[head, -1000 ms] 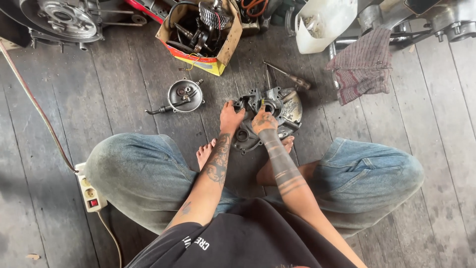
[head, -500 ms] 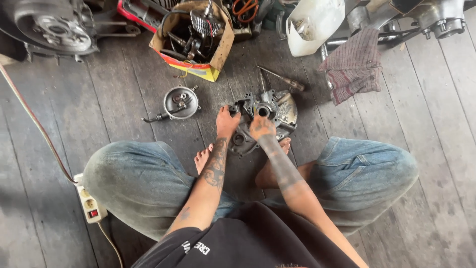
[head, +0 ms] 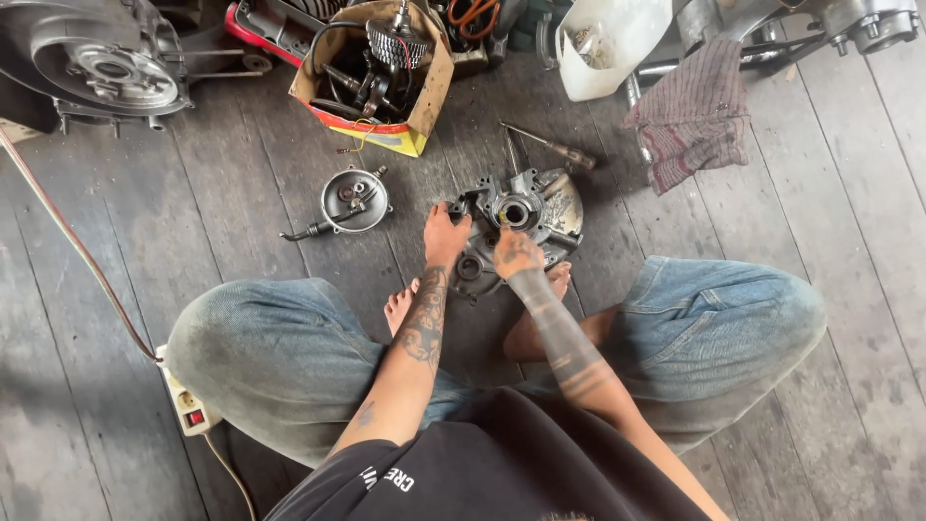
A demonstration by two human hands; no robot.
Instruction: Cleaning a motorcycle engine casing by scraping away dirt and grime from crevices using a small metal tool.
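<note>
A person sits cross-legged on a dark plank floor point(head: 145, 251), and both hands meet on a grey metal engine casing point(head: 540, 207) that lies on the boards just above the middle of the frame, in front of the bare feet. The left hand point(head: 446, 236) rests on the casing's left edge with its fingers curled over the rim, seemingly holding the part. The right hand point(head: 516, 251) sits on the casing just below its round central opening; the fingers are bunched together, but whether they pinch anything small cannot be told from this height. Left of the casing, apart from it, lies a round metal cover point(head: 355, 200) with a short cable trailing off to the left. A long-shafted tool point(head: 550, 147) lies just above the casing. At the top centre stands an open cardboard box point(head: 424, 92) full of gears and parts, with a white plastic container point(head: 608, 39) to its right and a striped rag point(head: 694, 111) further right. A larger engine housing point(head: 96, 68) fills the upper left corner, and a white power strip point(head: 188, 405) with its cord lies at the lower left.
</note>
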